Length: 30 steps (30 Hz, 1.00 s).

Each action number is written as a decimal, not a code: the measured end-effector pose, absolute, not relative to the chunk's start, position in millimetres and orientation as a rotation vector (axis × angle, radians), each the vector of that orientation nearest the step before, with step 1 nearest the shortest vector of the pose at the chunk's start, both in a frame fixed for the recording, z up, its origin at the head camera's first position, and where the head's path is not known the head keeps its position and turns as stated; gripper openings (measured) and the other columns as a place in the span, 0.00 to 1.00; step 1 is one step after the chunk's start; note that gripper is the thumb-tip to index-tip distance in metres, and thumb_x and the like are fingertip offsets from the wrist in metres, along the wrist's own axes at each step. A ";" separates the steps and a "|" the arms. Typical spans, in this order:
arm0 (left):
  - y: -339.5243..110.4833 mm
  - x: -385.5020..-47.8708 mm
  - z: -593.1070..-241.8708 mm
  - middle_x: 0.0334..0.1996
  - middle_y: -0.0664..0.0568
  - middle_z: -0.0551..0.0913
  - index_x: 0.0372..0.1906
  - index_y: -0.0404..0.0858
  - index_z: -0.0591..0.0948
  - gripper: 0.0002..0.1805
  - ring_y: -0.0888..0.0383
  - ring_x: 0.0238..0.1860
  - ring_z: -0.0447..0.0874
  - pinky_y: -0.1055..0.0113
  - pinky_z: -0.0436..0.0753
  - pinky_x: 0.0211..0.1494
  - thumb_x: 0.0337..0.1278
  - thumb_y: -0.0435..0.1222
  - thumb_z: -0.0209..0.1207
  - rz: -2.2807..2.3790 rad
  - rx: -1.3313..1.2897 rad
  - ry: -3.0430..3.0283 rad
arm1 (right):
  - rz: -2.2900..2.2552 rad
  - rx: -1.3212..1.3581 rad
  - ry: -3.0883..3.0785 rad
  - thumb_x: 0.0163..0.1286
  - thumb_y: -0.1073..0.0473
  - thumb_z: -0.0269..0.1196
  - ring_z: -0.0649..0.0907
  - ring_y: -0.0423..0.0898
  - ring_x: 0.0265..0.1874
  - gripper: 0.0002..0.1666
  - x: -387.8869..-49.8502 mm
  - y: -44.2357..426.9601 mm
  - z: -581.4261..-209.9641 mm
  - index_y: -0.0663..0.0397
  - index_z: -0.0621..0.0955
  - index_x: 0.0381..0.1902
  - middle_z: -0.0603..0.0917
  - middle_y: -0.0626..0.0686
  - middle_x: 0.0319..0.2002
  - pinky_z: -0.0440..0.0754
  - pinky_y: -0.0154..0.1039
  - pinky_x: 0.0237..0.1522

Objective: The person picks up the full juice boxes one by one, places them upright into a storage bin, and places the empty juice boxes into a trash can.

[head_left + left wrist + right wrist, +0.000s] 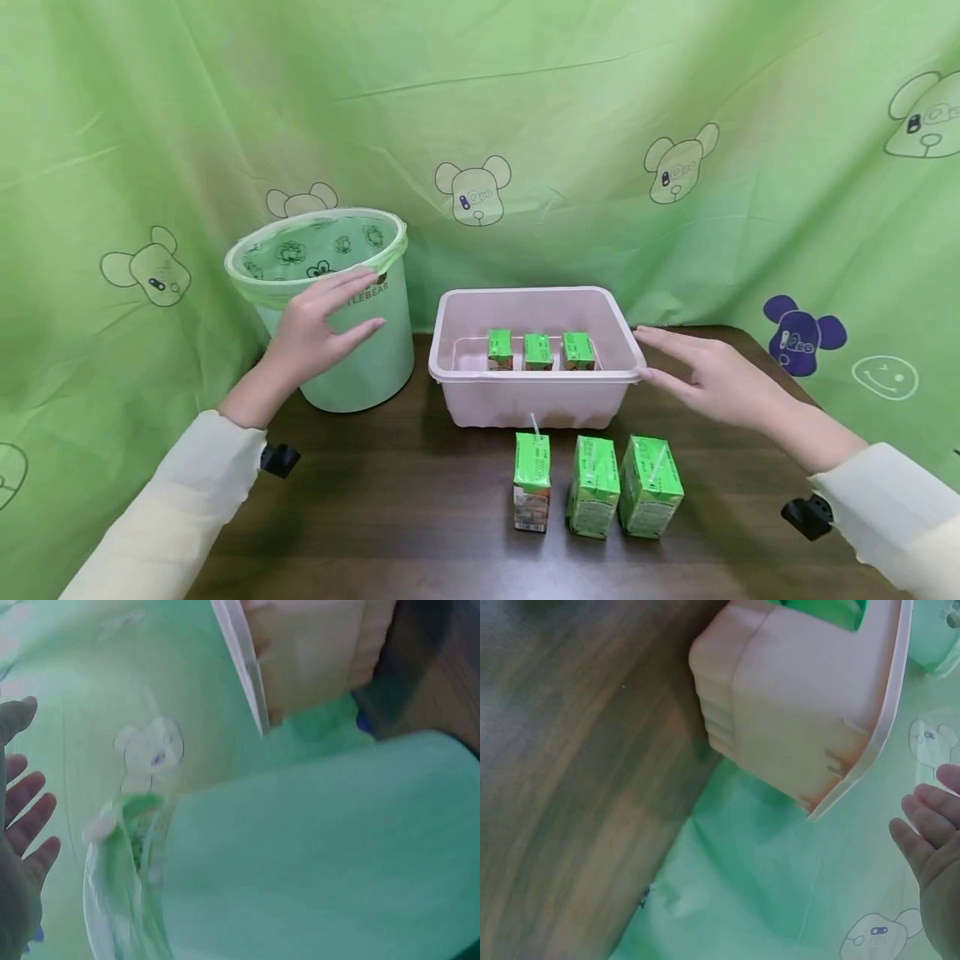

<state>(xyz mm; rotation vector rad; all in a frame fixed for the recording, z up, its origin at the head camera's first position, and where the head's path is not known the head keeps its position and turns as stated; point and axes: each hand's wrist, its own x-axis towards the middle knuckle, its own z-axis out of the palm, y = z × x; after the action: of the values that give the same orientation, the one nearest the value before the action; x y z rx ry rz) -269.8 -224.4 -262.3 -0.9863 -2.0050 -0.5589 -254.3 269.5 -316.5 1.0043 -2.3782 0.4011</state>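
My left hand hovers in front of the light green bin, fingers straight and thumb apart, holding nothing. In the left wrist view its fingers show at the left, apart from the bin. My right hand is raised by the right rim of the pale pink plastic box, also extended and holding nothing; the right wrist view shows a gap between its fingers and the box. Three green drink cartons stand inside the box, the middle one among them. Before it stand a left carton, a middle carton and a right carton, with straws.
A patterned plastic liner is folded over the bin's rim. The dark wooden table carries the bin, box and cartons. Behind hangs a green curtain printed with bear faces, close to the back of the box.
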 end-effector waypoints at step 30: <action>-311.5 -289.4 -277.6 0.59 0.35 0.75 0.62 0.28 0.74 0.36 0.37 0.61 0.73 0.55 0.63 0.72 0.65 0.55 0.53 -0.297 -0.603 -1.989 | 0.832 1.010 -2.455 0.64 0.73 0.61 0.70 0.29 0.61 0.30 -200.4 289.1 -346.0 0.54 0.74 0.64 0.77 0.41 0.61 0.63 0.18 0.57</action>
<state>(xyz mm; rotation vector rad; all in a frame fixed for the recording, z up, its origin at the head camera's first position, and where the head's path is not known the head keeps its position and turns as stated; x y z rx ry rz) -289.4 -311.5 -277.6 -0.6035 -1.9892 -0.2974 -200.4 289.1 -346.0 1.0096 -2.4554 0.8316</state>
